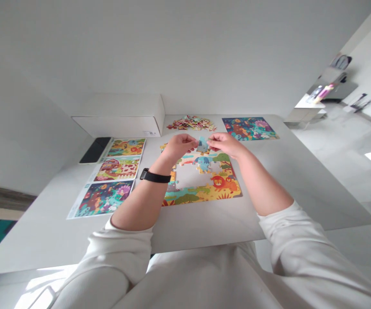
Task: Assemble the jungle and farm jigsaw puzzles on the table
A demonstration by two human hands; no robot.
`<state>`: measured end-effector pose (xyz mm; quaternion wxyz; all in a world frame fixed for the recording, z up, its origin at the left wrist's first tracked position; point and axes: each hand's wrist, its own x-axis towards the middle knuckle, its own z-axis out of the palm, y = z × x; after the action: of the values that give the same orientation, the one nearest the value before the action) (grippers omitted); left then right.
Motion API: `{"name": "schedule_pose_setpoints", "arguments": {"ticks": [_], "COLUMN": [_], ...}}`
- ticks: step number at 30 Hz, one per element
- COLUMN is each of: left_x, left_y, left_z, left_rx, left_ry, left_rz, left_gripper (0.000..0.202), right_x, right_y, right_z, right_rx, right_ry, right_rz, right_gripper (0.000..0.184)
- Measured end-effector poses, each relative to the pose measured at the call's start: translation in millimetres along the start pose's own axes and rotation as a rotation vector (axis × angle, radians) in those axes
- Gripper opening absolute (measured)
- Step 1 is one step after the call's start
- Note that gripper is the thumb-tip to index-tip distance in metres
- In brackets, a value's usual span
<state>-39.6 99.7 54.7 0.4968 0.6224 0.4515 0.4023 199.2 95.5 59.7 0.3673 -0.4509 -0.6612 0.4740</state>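
A partly assembled animal jigsaw (205, 189) with a lion and an elephant lies on the white table (285, 189), with a bare gap in its middle. Above its far edge my left hand (179, 145) and my right hand (224, 143) meet, both pinching a small blue puzzle piece (202, 144) between their fingertips. A black watch band sits on my left wrist. A heap of loose pieces (192, 123) lies just beyond my hands.
A white box (121, 115) stands at the back left beside a black phone (95, 149). A picture sheet (111, 176) with three scenes lies on the left. A finished colourful puzzle (249, 128) lies at the back right. A shelf with objects is at the far right.
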Motion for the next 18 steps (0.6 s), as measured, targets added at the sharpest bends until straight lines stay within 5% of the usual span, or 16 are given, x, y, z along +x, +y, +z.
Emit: {"name": "schedule_pose_setpoints", "arguments": {"ticks": [12,18], "left_x": [-3,0], "left_y": [3,-5], "left_z": [2.5,7.9], "left_rx": [0.044,0.117], "left_ry": [0.0,-0.106], "left_rz": [-0.019,-0.037], "left_gripper": [0.027,0.024], "right_x": [1,-2], "right_y": [1,-1], "right_z": [-5,-15], "right_rx": [0.013,-0.005], "right_ry": [0.042,-0.006], "right_rz": [0.006,0.046], "right_gripper": [0.032,0.034]}}
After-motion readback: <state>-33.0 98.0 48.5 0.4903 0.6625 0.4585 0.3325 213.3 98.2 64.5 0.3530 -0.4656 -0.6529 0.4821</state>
